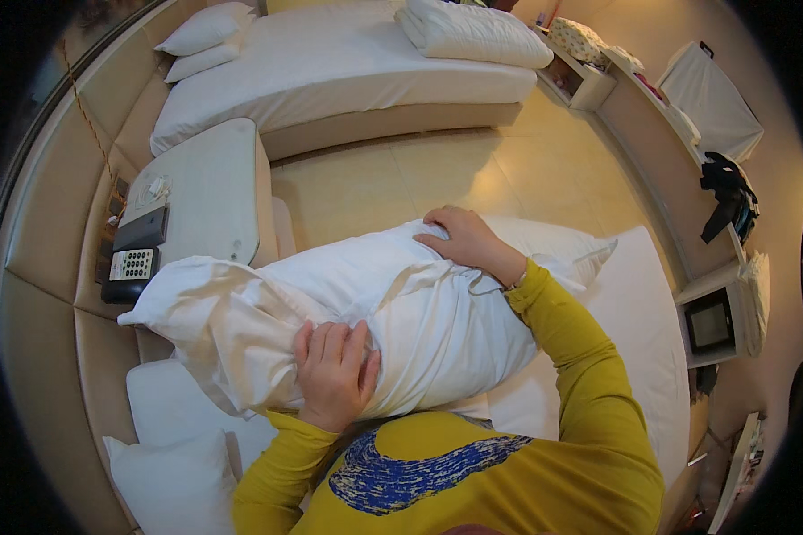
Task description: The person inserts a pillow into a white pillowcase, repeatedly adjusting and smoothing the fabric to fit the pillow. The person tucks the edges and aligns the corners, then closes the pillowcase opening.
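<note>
A white pillow [462,341] in a loose, wrinkled white pillowcase [234,328] lies across the front of my body. My left hand [334,374] grips the bunched cloth on the near side, fingers curled into the folds. My right hand [468,244] holds the far upper edge, its thumb and fingers spread over the cloth. The pillowcase's slack end droops to the left. Beyond my right wrist, another white pillow [549,244] shows partly behind it. Under all this is a bed with a white sheet [642,341].
On the left stands a nightstand [207,180] with a black telephone [130,274], a dark box [142,229] and a white cable [152,190]. A second bed [348,73] holds pillows [207,30] and a folded quilt [475,33]. More pillows [174,481] lie at lower left. Dark clothing [729,190] hangs at right.
</note>
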`<state>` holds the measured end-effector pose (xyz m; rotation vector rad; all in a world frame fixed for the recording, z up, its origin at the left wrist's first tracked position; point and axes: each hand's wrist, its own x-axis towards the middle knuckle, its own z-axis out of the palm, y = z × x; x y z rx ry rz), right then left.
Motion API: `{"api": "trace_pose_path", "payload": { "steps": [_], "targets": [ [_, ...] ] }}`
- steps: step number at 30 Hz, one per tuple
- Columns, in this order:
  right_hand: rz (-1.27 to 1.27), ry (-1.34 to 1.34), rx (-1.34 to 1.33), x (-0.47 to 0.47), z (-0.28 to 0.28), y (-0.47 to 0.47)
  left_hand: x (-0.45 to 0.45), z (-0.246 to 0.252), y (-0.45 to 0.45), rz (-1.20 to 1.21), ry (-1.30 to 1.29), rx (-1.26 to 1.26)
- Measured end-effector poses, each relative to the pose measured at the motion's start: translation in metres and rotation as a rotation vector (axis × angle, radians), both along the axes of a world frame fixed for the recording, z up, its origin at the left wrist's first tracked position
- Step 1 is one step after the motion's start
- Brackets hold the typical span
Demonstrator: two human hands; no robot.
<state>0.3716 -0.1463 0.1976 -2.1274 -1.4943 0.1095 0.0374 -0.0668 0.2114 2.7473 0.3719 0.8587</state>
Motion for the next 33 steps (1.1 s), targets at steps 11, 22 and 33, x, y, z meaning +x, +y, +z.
{"api": "trace_pose_path", "payload": {
  "steps": [11,22,33],
  "targets": [
    [-0.036,0.094,-0.226,-0.014,-0.033,-0.031,-0.012,-0.016,-0.016,-0.065,-0.073,-0.003],
    [-0.036,-0.158,-0.227,0.02,-0.031,-0.033,-0.015,-0.025,-0.021,-0.061,-0.09,-0.045],
    [-0.071,-0.05,-0.127,0.027,-0.06,-0.038,-0.018,-0.028,-0.019,-0.118,-0.13,-0.031]
  ]
}}
